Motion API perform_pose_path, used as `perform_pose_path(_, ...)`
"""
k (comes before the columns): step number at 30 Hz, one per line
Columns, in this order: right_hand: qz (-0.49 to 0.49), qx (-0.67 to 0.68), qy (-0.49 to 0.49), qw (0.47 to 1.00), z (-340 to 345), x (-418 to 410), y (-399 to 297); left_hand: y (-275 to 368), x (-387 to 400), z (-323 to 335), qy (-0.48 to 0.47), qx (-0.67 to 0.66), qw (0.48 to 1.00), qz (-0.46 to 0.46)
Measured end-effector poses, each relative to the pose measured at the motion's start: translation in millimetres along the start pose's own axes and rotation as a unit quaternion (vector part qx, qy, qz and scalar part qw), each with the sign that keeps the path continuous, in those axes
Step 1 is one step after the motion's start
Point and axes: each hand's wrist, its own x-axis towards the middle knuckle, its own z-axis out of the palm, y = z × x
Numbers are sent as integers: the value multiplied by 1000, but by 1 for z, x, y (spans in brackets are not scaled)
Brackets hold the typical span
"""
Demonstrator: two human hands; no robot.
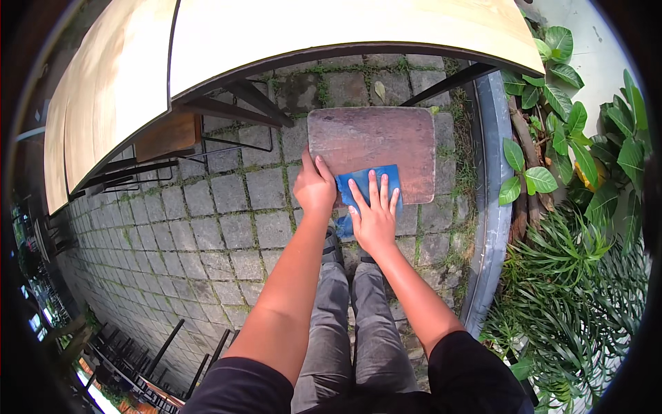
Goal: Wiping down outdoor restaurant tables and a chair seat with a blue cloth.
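A worn, reddish-brown wooden board with rounded corners, likely a stool or chair seat, lies before me above the paving. My left hand grips its left edge near the lower corner, with the thumb on top. On the lower part of the board lies a blue cloth or sheet with a frayed left edge. My right hand presses it flat with spread fingers. More blue material hangs below the board's near edge. Whatever supports the board is hidden.
A light wooden table with dark metal legs stands ahead. Under its left part is a brown wooden seat on a thin metal frame. Stone pavers with grass joints cover the ground. A grey curb and leafy plants border the right.
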Motion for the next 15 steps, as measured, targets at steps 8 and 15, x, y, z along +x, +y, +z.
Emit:
perform_pose_path(8,-56,-53,145,986,2,160,2,-3,0,0,30,30,999,28)
perform_pose_path(15,-85,-82,151,981,-5,210,21,4,1,8,25,27,999,19)
